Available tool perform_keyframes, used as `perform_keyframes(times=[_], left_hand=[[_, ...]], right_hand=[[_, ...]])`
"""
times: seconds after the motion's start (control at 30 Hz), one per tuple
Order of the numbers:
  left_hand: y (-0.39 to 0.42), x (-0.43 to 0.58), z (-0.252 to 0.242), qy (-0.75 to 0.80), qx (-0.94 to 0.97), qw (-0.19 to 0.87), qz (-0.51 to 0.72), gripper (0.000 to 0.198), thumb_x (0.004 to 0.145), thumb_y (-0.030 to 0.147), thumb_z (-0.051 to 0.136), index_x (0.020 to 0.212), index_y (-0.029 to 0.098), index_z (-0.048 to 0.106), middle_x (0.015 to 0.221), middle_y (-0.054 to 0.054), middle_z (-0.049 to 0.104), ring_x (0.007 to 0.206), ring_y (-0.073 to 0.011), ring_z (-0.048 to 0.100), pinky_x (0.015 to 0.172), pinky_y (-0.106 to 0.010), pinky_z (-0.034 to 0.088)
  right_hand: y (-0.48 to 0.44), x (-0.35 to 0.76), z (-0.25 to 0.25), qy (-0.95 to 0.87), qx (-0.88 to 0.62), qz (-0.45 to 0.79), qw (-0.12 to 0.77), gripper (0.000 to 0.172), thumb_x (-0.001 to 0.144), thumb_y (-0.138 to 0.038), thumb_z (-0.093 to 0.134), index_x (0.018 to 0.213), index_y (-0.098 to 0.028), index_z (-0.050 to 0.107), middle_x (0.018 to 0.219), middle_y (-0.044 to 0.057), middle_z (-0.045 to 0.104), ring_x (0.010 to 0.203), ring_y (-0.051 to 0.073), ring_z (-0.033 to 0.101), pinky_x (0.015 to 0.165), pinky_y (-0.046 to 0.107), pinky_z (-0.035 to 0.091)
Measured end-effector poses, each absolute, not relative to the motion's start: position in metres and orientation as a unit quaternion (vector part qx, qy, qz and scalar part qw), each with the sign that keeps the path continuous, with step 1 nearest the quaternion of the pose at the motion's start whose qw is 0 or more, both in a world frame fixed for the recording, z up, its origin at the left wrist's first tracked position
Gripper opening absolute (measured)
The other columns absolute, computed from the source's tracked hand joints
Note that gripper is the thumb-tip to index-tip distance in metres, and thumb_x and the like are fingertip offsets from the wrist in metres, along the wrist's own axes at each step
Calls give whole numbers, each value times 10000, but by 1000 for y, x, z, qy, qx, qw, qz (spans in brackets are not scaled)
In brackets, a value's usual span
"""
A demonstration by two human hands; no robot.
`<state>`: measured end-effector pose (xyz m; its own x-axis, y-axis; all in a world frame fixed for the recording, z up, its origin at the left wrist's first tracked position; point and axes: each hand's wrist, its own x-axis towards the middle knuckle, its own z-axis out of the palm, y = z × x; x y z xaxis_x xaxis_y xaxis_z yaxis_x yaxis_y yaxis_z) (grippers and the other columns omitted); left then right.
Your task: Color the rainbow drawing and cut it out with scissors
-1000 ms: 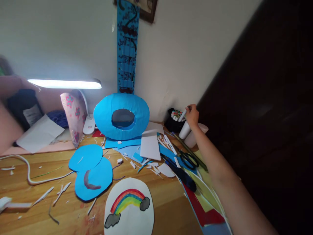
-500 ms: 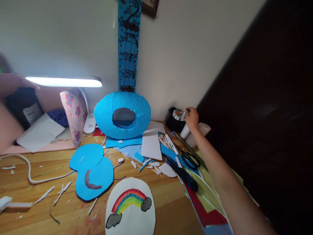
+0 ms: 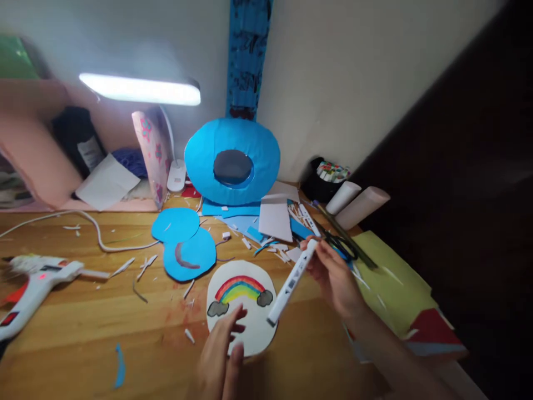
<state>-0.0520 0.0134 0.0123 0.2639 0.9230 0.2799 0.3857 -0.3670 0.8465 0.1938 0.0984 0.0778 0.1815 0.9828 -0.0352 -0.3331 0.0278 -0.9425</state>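
Wood-grained worktop [image 3: 154, 328], strewn with paper scraps, is lit by a white desk lamp [image 3: 141, 90] placed at 11 o'clock from a rainbow drawing [image 3: 255, 328] on rounded white paper. A slim white marker [image 3: 291, 283] is gripped near its upper end by the fingers of the right hand [image 3: 339, 280], its long axis slanted from 1 o'clock down to 7 o'clock. Its lower, dark end is seen over the drawing's edge, between 3 and 4 o'clock; whether the paper is touched cannot be told. From the fingertips of the left hand [image 3: 219, 344], that end is found at 3 o'clock, nearer to them than to the right hand's own. The left fingers are parted and curled over the drawing, nothing held. Around the drawing, blue cut-outs [image 3: 187, 244] are seen at 10 o'clock, a blue oval ring [image 3: 231, 194] at 12 and a glue gun [image 3: 48, 275] at 9.
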Motion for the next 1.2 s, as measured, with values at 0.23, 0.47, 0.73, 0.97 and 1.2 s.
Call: perform_keyframes(times=[0.23,0.47,0.73,0.97,1.2], left_hand=[[12,-22,46,493,587,533,357,382,941,492,397,976,206,649,697,-3,595,650,-150,569,636,-225,482],[13,-23,47,496,557,559,362,321,942,449,419,1045,219,619,893,-19,646,839,-181,577,771,-254,480],[2,-23,40,477,631,521,321,295,978,390,355,940,201,578,820,-14,623,745,-147,596,670,-220,486],[3,-62,52,409,859,-34,306,264,955,150,424,1178,200,555,1179,-25,618,1159,-171,503,1159,-381,129],[-23,-84,49,356,893,19,274,404,1013,323,252,776,193,552,649,25,605,588,-137,538,648,-251,442]], right_hand=[[79,151,50,-341,-420,595,594,201,821,-400,649,975,-275,617,855,-3,599,632,126,495,565,237,451],[63,145,37,-460,-325,696,447,241,871,-418,591,1012,-226,624,882,34,584,696,149,545,652,296,461],[63,151,40,-492,-339,714,365,325,862,-491,573,875,-167,605,757,8,519,618,107,452,564,227,374],[50,151,56,-529,-266,805,28,459,867,-570,491,938,-134,616,608,-38,453,500,80,380,455,194,294],[26,159,97,-675,-326,649,-128,252,896,-391,498,910,-214,678,603,-17,531,547,129,488,503,224,355]])
